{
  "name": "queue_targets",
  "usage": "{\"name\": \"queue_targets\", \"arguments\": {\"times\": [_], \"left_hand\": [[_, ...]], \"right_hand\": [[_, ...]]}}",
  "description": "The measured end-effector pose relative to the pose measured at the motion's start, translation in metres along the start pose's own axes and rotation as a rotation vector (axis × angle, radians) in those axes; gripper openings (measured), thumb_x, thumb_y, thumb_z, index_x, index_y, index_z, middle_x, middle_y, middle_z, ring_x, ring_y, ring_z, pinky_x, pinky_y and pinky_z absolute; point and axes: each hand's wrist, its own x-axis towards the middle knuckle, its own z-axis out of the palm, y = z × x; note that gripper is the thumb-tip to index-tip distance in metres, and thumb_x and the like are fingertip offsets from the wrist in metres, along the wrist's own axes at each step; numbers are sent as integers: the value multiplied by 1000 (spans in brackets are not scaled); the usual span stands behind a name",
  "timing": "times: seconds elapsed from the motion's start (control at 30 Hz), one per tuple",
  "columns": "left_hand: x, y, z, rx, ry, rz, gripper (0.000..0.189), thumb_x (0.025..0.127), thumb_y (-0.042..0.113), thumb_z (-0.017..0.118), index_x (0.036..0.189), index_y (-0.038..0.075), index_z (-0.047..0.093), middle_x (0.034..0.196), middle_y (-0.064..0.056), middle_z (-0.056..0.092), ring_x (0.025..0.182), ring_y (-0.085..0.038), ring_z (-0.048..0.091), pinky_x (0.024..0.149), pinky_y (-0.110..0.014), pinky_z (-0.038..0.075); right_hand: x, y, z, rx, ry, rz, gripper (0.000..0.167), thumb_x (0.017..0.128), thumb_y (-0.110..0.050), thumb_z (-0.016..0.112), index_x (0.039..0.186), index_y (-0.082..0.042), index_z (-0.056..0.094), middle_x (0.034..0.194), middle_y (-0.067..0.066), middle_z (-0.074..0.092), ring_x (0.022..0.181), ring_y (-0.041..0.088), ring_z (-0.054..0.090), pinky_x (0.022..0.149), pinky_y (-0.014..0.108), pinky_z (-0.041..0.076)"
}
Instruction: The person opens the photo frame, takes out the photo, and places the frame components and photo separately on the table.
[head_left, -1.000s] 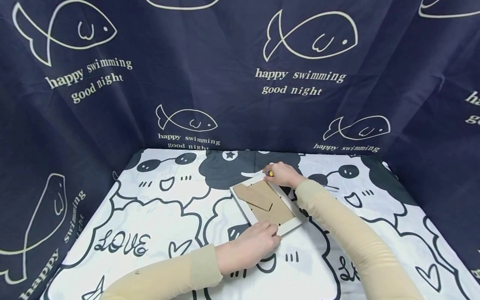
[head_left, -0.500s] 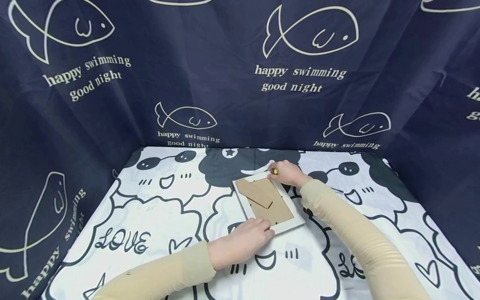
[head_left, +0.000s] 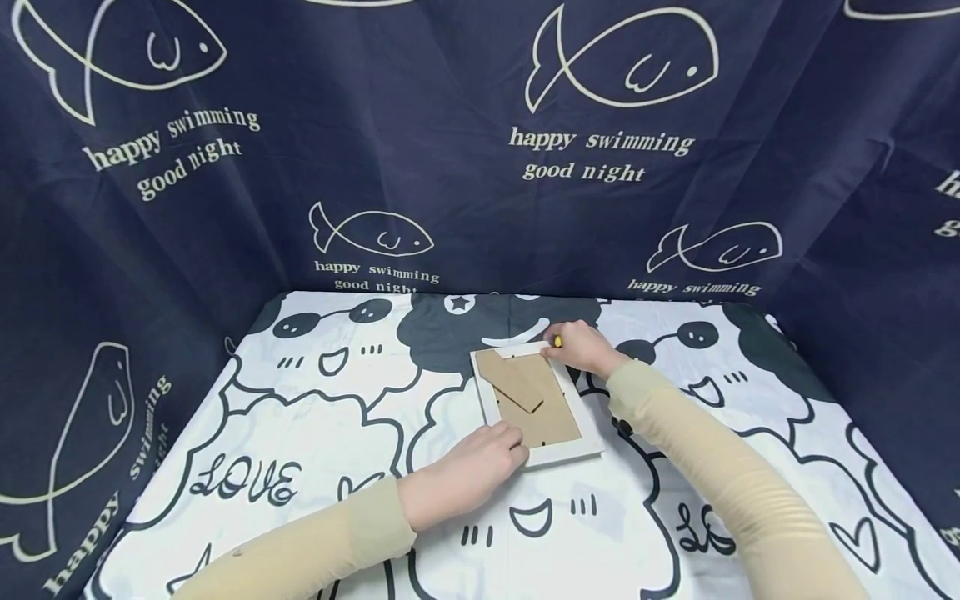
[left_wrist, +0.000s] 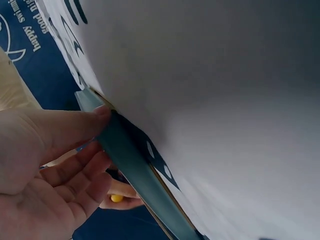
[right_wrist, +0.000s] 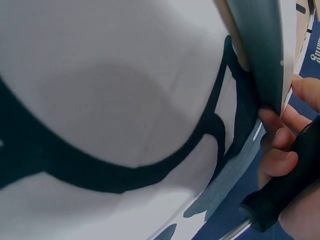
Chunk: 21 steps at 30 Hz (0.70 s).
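Observation:
A white picture frame (head_left: 576, 445) lies back side up on the cloth, its brown backing board (head_left: 536, 379) and folded-flat stand showing in the head view. My left hand (head_left: 476, 462) holds the frame's near left corner; in the left wrist view the thumb presses on the frame's side (left_wrist: 132, 155). At the far right corner, the fingers of my right hand (head_left: 583, 346) grip the frame. That same hand keeps a screwdriver (right_wrist: 287, 182) in its palm, with a black handle, a metal shaft (right_wrist: 239, 230) and a yellow end (left_wrist: 117, 198).
A white cloth (head_left: 300, 442) with black cartoon sheep and lettering covers the table. Dark blue curtains (head_left: 450, 125) printed with fish and words hang behind it and at both sides.
The frame has turned clockwise on the cloth, as seen from the head. My left hand has moved left with the near corner, and my right hand slightly right with the far one.

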Motion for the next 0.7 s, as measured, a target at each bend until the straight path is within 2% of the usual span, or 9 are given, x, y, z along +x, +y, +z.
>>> {"name": "queue_targets", "arguments": {"times": [0.3, 0.4, 0.53, 0.7], "left_hand": [[-5, -7, 1, 8, -6, -93, 12, 84, 11, 65, 97, 12, 63, 92, 2, 57, 80, -12, 50, 66, -24, 43], [-7, -9, 1, 16, 2, -121, 11, 85, 13, 65, 96, 12, 64, 89, 1, 58, 79, -13, 51, 65, -24, 43], [-9, -12, 1, 7, -20, -162, 11, 83, 16, 68, 92, 12, 65, 84, 2, 58, 77, -13, 53, 65, -25, 44], [-12, -15, -3, 3, -31, -178, 9, 79, 16, 72, 87, 11, 69, 77, 2, 60, 72, -12, 54, 63, -23, 45]], "right_hand": [[-5, 3, -2, 18, -2, -1, 28, 83, -30, 70, 99, -7, 69, 78, 4, 65, 66, 16, 54, 64, 32, 45], [-7, 3, -4, 25, -6, 2, 29, 83, -30, 70, 100, -6, 69, 79, 4, 65, 66, 16, 54, 64, 32, 45], [-9, 4, -4, 32, 1, -5, 28, 83, -29, 70, 99, -6, 69, 81, 5, 66, 67, 17, 55, 65, 34, 46], [-12, 6, -5, 58, -1, -14, 24, 84, -27, 69, 95, -6, 69, 79, 4, 65, 60, 14, 52, 59, 30, 42]]}}
